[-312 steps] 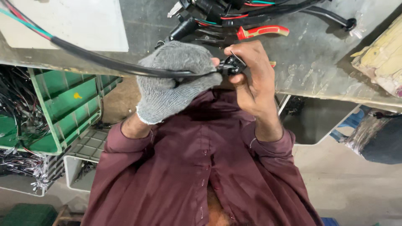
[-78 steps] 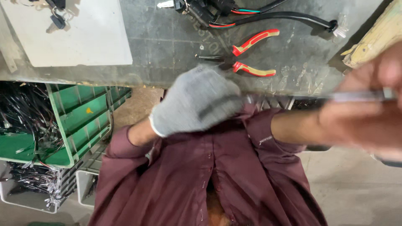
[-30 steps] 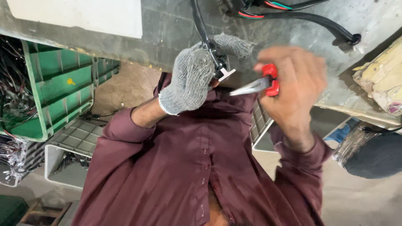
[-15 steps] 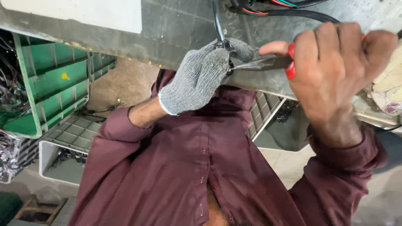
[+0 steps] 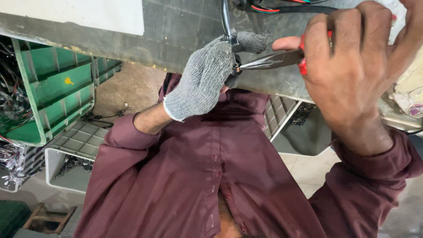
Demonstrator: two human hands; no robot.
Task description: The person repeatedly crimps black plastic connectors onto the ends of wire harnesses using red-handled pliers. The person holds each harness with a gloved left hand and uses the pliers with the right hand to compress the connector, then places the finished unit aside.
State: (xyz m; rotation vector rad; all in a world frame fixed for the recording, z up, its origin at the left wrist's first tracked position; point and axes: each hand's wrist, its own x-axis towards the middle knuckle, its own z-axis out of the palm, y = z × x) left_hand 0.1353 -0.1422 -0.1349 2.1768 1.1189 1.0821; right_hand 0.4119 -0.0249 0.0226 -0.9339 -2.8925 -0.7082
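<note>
My left hand [image 5: 207, 77], in a grey knit glove, grips the end of a black cable [image 5: 226, 20] that runs up across the grey workbench [image 5: 176, 26]. In my bare right hand [image 5: 352, 75] are red-handled needle-nose pliers [image 5: 271, 61], whose tips touch the cable end at the glove's fingers. Both hands hover at the bench's front edge, above my maroon shirt.
A green plastic crate [image 5: 48, 88] with wire bundles stands at the left, with white grid crates [image 5: 70, 145] below it. More cables, black, red and green [image 5: 286, 6], lie at the back of the bench. A white sheet [image 5: 88, 13] lies on the bench's left part.
My right hand has picked up the red-handled pliers from the bench and brought their tips to the cable end held in my gloved left hand. The view has closed in.
</note>
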